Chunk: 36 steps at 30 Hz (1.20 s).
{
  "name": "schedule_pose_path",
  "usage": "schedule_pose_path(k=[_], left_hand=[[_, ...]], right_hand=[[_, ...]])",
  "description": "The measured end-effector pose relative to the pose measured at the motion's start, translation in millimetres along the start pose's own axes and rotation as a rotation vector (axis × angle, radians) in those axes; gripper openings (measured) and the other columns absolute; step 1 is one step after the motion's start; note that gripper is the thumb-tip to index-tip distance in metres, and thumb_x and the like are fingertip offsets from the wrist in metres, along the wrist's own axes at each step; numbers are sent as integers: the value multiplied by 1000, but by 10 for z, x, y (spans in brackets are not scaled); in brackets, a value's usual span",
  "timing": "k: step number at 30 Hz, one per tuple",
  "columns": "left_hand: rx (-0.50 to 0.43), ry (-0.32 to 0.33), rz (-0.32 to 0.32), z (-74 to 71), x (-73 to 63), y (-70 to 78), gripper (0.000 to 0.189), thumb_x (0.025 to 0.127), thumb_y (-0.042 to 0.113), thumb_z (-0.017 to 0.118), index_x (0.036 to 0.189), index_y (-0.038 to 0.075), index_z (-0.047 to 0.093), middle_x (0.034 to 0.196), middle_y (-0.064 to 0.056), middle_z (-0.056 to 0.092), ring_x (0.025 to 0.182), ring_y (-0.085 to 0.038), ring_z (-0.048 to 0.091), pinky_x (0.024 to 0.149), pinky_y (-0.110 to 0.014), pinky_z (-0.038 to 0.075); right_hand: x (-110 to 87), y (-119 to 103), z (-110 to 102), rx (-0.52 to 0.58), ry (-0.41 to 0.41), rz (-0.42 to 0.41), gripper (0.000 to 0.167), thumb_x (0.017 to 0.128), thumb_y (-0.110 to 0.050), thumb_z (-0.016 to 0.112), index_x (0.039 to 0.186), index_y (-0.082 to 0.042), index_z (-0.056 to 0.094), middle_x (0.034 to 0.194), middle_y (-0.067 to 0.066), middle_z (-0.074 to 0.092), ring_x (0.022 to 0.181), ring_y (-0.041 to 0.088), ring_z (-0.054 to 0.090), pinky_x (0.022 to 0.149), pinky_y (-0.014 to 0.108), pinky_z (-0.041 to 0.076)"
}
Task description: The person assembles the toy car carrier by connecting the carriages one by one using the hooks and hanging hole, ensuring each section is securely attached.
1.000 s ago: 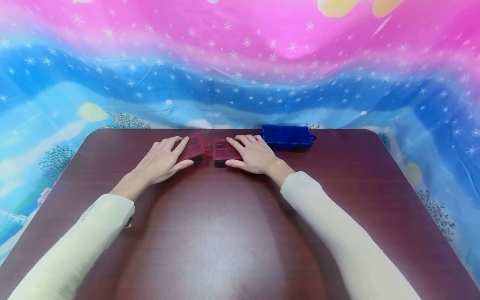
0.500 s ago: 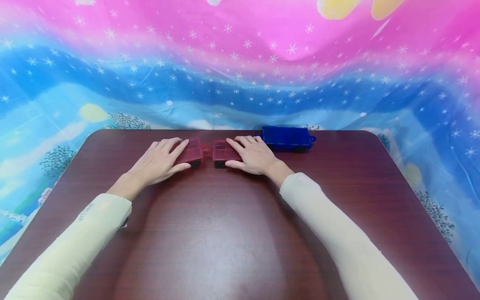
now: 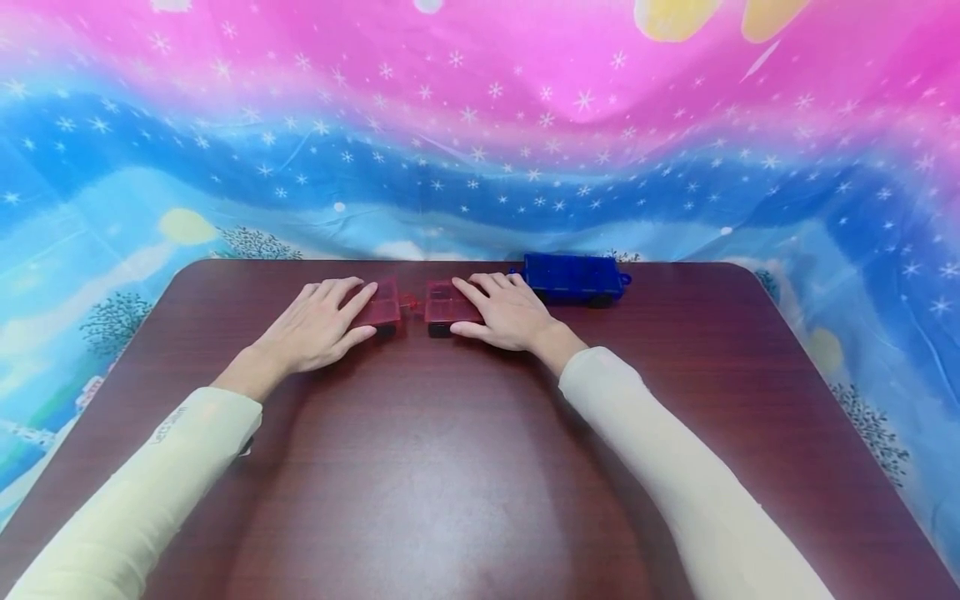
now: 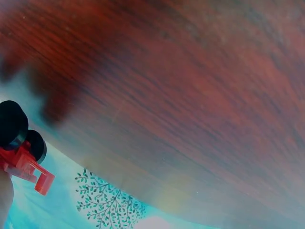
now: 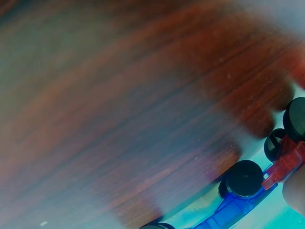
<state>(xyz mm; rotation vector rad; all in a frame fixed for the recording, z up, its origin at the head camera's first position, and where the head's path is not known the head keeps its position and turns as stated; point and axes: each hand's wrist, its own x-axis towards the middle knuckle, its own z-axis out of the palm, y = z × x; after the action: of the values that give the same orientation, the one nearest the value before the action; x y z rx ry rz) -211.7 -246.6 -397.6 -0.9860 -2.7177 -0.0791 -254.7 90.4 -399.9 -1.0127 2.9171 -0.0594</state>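
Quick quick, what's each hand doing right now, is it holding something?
Left hand: holding the left red car between thumb and fingers.
Right hand: holding the right red car the same way.

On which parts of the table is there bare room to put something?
Bare: the middle of the table, between the left sleeve and right sleeve; right of the blue wagon; the far left corner, left of the left hand. Crowded: from there to the blue wagon, where that hand grips the left red wagon and the right hand the right red wagon.
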Motion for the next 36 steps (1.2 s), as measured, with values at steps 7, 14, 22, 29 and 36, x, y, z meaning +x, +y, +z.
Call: schedule_pose_path(k=[7,14,22,29,36], left_hand=[[-12,3,15,0,48,16,68,98,43,61,151,3,46,139,-26,48,126,-44,45,103,-60,35],[-4,-15,8,-15,61,8,69,98,45,60,152,5,45,141,-25,47,129,-43,44,105,-60,34],[5,-11,33,20,72,-21,67,98,42,61,151,4,46,141,-26,47,129,-44,44,103,-61,35],[23,-48,31,7,87,-28,70,97,46,61,153,7,44,143,-24,46,131,-42,42,106,-60,33],[46,-127,31,-10,89,-62,71,99,46,58,157,9,40,146,-24,44,134,-42,41,109,-59,32]], right_hand=[[-2,4,-6,-11,3,1,88,95,-79,31,165,-28,16,161,7,32,147,30,29,119,54,18],[18,-14,-3,-11,3,-5,87,95,-78,31,165,-28,16,161,7,32,147,29,29,119,55,17],[1,-17,-10,-7,6,-11,87,95,-79,30,164,-28,17,160,6,33,146,29,29,119,54,19],[5,-11,-2,-14,15,-11,87,95,-79,31,164,-27,18,160,6,34,146,28,30,118,53,20],[19,-32,9,-4,13,-13,87,95,-79,32,164,-28,18,160,6,33,146,28,30,118,52,19]])
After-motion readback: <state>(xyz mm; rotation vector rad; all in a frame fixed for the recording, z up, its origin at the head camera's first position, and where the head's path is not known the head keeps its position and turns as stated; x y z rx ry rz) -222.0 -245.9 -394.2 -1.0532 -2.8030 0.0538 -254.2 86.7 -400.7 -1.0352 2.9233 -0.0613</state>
